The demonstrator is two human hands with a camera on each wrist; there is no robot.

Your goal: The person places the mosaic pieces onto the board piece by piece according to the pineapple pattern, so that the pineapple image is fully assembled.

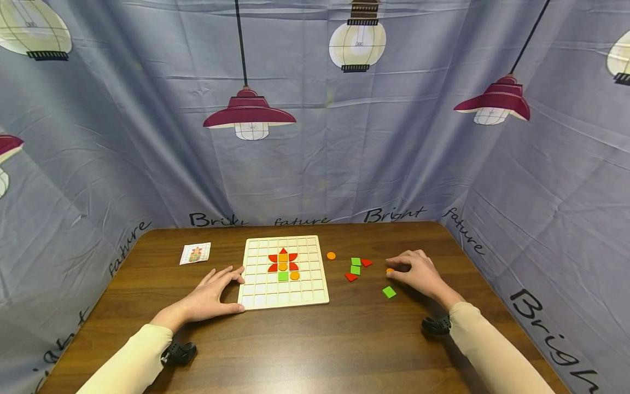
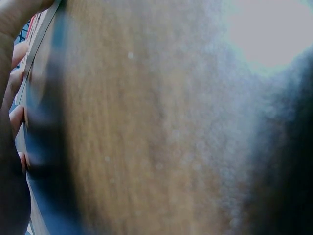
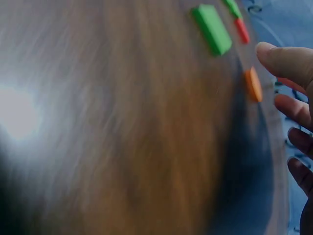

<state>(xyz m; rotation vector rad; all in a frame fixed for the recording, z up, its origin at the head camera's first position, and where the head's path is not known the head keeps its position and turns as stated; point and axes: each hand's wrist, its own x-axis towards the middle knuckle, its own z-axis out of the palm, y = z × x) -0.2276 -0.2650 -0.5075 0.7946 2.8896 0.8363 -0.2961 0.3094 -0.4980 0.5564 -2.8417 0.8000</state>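
My left hand [image 1: 213, 295] rests at the left side of a pale gridded board [image 1: 310, 293], fingers spread, with thumb and fingertips touching its edge. On the board sit red petal-shaped pieces, a red triangle [image 1: 283, 251], orange pieces and a green square [image 1: 283, 276]. Over to the right, my right hand [image 1: 418, 272] hovers low with thumb and fingers apart around an orange disc [image 1: 390, 270]. In the right wrist view that orange disc [image 3: 253, 84] lies on the table, beneath the fingers. A green square [image 1: 389, 292] lies nearest the right hand on its near side.
Between board and right hand lie green squares [image 1: 355, 270] and red pieces [image 1: 351, 277]. Another orange disc [image 1: 331, 255] sits just right of the board. A small picture card [image 1: 195, 253] lies at the back left. Curtains printed with lamps surround the wooden table [image 1: 295, 350].
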